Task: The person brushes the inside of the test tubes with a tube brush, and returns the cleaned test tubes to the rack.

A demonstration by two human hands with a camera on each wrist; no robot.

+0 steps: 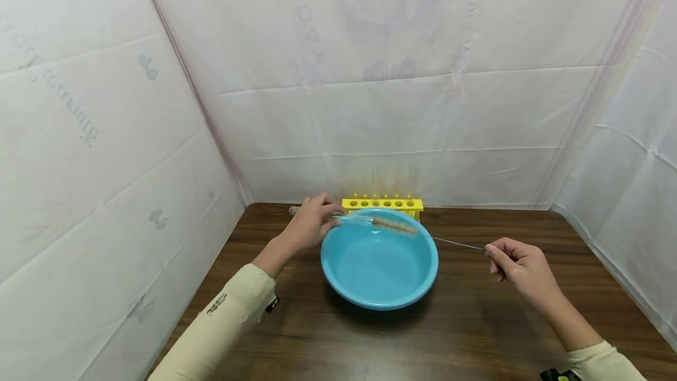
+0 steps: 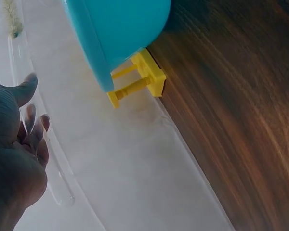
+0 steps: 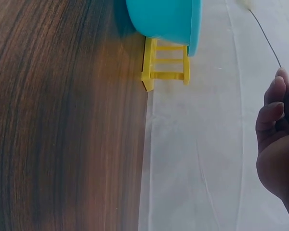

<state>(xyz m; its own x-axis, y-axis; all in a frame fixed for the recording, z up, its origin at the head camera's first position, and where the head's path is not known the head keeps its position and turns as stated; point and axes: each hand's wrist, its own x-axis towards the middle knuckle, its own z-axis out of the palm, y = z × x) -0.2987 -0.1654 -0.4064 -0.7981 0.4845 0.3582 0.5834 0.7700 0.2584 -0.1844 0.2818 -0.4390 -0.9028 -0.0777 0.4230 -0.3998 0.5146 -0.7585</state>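
My left hand (image 1: pixel 314 220) holds a clear glass test tube (image 1: pixel 358 220) nearly level above the far part of a blue basin (image 1: pixel 378 269). In the left wrist view the tube's rounded end (image 2: pixel 63 196) sticks out past the fingers. At the tube's mouth sits the tip of a test tube brush (image 1: pixel 394 226) with tan bristles; most of the bristles show outside the glass. My right hand (image 1: pixel 523 266) pinches the brush's thin wire handle (image 1: pixel 457 244) near its end, to the right of the basin. The right wrist view shows the same wire (image 3: pixel 266 38) running up from the fingertips.
Behind the basin stands a yellow test tube rack (image 1: pixel 382 203) with clear tubes upright in it. Everything rests on a dark wooden table (image 1: pixel 285 334). White sheeting (image 1: pixel 344 116) rises at the back and on both sides.
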